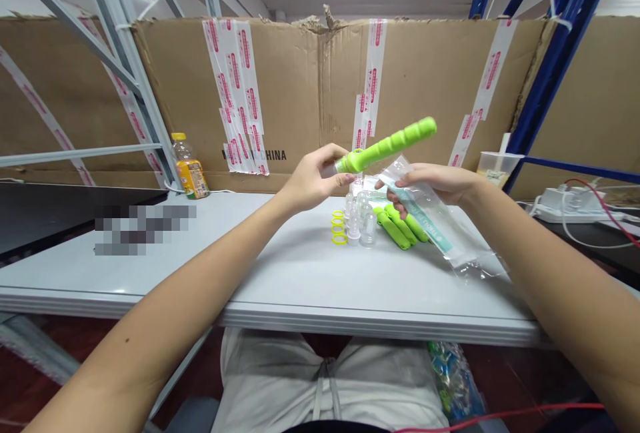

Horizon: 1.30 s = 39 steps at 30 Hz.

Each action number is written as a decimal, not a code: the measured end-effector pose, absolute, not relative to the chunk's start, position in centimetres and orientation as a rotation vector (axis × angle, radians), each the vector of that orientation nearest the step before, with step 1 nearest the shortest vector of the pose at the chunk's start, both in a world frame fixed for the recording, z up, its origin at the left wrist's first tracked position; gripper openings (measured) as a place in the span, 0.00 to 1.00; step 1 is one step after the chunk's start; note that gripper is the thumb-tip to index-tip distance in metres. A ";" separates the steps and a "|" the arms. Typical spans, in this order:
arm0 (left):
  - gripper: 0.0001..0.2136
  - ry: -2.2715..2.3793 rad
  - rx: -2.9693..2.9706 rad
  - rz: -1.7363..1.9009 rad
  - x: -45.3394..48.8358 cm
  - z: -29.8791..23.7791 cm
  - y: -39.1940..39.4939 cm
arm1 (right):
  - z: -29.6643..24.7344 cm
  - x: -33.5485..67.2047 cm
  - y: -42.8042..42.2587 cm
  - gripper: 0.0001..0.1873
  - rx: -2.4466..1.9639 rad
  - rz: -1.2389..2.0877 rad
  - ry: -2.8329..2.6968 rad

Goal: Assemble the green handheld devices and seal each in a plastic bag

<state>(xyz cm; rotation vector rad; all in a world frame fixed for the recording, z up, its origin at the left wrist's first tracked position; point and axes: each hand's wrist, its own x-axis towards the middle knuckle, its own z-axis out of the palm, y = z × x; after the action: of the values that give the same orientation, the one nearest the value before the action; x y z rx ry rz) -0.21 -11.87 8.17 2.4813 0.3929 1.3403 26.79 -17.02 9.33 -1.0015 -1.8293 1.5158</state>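
Observation:
My left hand (320,176) is closed around the near end of a long light-green ribbed handle (395,146), which slants up to the right. A clear piece at that end is partly covered by my fingers. My right hand (430,183) pinches a transparent plastic bag (430,219) with a teal printed strip, hanging down to the right. On the table below stand several small clear bottles (368,226), a row of yellow rings (339,238) to their left, and several more green handles (394,229) to their right, partly hidden behind the bag.
The white table (300,279) backs onto a tall cardboard wall (300,86). A drink bottle with a yellow cap (190,169) stands at the back left. Toward the back right are a plastic cup with a straw (495,166) and a power strip (575,203) with cables.

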 end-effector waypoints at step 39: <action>0.13 0.316 3.048 1.619 -0.2 7.3 -10.7 | 6.9 24.4 -17.4 0.09 -0.805 1.455 -1.984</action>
<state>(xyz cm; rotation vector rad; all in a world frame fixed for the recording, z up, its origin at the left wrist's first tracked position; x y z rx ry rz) -0.21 -10.66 7.35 3.0479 0.3158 1.6190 24.36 -17.43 6.93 -0.8054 -1.9835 1.4546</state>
